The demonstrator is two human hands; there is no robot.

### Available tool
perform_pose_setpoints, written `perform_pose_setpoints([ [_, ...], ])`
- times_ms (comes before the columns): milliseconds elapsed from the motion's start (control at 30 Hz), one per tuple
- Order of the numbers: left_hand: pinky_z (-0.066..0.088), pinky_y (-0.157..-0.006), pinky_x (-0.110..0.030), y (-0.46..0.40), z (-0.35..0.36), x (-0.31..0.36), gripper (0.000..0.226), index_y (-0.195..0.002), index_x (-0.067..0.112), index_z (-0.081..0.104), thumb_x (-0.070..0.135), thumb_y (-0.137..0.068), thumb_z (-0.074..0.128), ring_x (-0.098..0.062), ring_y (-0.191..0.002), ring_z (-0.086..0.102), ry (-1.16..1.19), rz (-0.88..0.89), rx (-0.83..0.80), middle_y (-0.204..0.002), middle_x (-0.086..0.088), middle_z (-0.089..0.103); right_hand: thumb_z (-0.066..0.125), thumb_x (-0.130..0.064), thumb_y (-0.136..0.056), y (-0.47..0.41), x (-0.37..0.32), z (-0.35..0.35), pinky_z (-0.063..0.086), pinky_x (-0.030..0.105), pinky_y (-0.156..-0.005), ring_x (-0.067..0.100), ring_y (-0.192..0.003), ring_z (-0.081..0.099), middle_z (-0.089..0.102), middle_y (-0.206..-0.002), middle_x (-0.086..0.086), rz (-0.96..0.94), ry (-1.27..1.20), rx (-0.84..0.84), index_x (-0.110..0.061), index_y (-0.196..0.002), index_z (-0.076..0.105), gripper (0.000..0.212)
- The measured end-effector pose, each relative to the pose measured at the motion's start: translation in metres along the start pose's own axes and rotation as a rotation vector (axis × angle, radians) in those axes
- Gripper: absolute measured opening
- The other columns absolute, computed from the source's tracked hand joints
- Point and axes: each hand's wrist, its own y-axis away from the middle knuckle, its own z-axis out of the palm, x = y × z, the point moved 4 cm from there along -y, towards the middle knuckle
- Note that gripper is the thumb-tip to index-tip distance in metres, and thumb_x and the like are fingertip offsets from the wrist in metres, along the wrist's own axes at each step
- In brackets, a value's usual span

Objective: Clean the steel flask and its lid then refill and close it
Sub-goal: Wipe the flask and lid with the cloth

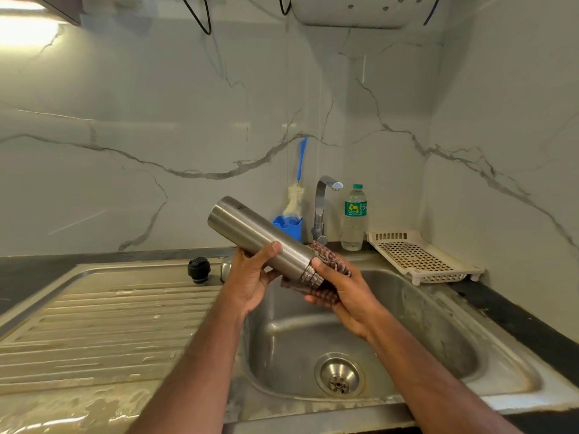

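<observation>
Steel flask (253, 234) held tilted over the sink (438, 311), base up-left, threaded mouth down-right. Left hand (250, 283) grips mid-body, thumb on top. Right hand (341, 292) presses a checked cloth (329, 255) round the mouth, fingers (316, 297) beneath. Black lid (198, 270) stands on the drainboard (109, 324), left of the left fingers. Tap (322, 208), water bottle (354, 217) and bottle brush (296, 195) beyond the fingertips.

Steel flask (250, 234) tilted above sink, black lid (198, 269) on drainboard

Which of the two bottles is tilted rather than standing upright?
The steel flask, held tilted over the sink in both hands; the clear plastic water bottle stands upright by the tap.
</observation>
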Motion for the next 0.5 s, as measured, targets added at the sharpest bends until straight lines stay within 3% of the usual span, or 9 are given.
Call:
perform_pose_setpoints([
  [67, 0.060, -0.086, -0.045, 0.000, 0.001, -0.002, 0.110, -0.133, 0.015, 0.050, 0.021, -0.037, 0.104, -0.029, -0.114, 0.069, 0.037, -0.024, -0.080, -0.116, -0.009, 0.072, 0.079, -0.020, -0.082, 0.002, 0.005, -0.003, 0.064, 0.036, -0.068, 0.039, -0.104, 0.071, 0.075, -0.108, 0.020, 0.109, -0.092, 0.008, -0.011, -0.126, 0.062, 0.049],
  [133, 0.059, -0.087, -0.049, 0.000, 0.002, -0.001, 0.112, -0.135, 0.018, 0.049, 0.023, -0.037, 0.104, -0.030, -0.114, 0.069, 0.032, -0.045, -0.077, -0.119, -0.009, 0.072, 0.080, -0.016, -0.079, 0.003, 0.006, -0.003, 0.064, 0.034, -0.066, 0.039, -0.102, 0.072, 0.075, -0.106, 0.021, 0.111, -0.117, 0.020, -0.009, -0.125, 0.063, 0.049],
  [233, 0.060, -0.079, -0.055, -0.003, 0.004, 0.000, 0.098, -0.141, 0.023, 0.042, 0.024, -0.058, 0.095, -0.035, -0.114, 0.067, -0.042, -0.040, 0.080, -0.130, -0.014, 0.064, 0.082, -0.008, -0.075, 0.000, -0.002, -0.004, 0.064, 0.036, -0.067, 0.033, -0.094, 0.075, 0.076, -0.107, 0.012, -0.053, -0.020, 0.056, -0.016, -0.124, 0.063, 0.053],
  [333, 0.061, -0.074, -0.057, -0.002, 0.008, -0.005, 0.088, -0.139, 0.023, 0.044, 0.034, -0.063, 0.088, -0.034, -0.110, 0.068, -0.033, -0.081, 0.180, -0.126, -0.013, 0.066, 0.085, 0.002, -0.072, -0.002, -0.006, -0.004, 0.063, 0.038, -0.070, 0.022, -0.094, 0.074, 0.075, -0.106, 0.005, -0.219, 0.247, 0.110, -0.022, -0.118, 0.067, 0.055],
  [400, 0.061, -0.074, -0.057, -0.002, 0.007, -0.006, 0.085, -0.141, 0.025, 0.041, 0.029, -0.068, 0.086, -0.033, -0.109, 0.068, -0.014, -0.075, 0.169, -0.126, -0.012, 0.065, 0.084, 0.003, -0.072, -0.002, 0.000, -0.004, 0.063, 0.038, -0.070, 0.024, -0.095, 0.074, 0.076, -0.105, 0.004, -0.165, 0.224, 0.099, -0.020, -0.119, 0.066, 0.055],
  [500, 0.059, -0.080, -0.060, -0.003, 0.005, -0.002, 0.087, -0.143, 0.025, 0.040, 0.014, -0.070, 0.088, -0.034, -0.114, 0.067, 0.008, 0.011, 0.091, -0.133, -0.015, 0.061, 0.083, -0.001, -0.073, 0.002, 0.010, -0.004, 0.064, 0.034, -0.072, 0.034, -0.101, 0.073, 0.075, -0.110, 0.016, 0.079, -0.003, 0.044, -0.011, -0.124, 0.062, 0.056],
])
